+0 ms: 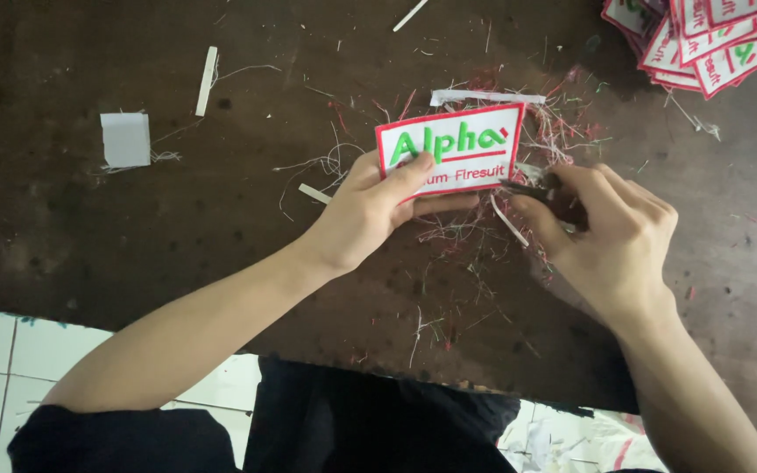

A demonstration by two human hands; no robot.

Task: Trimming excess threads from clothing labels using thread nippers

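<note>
Left hand (370,206) pinches rectangular embroidered patch (451,146), white cloth, red stitched border, frame centre. Right hand (611,232) grips small dark thread snips (532,190) touching patch's right edge. Loose thread clippings (457,263) litter rough dark table (89,236).

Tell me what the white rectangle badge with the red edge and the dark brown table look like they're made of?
The white rectangular badge with the red border looks like stitched cloth: matte, with raised green and red embroidery, and loose threads lie around it. The dark brown table looks like worn wood or board, dull and scuffed; the exact material is hard to tell.
</note>
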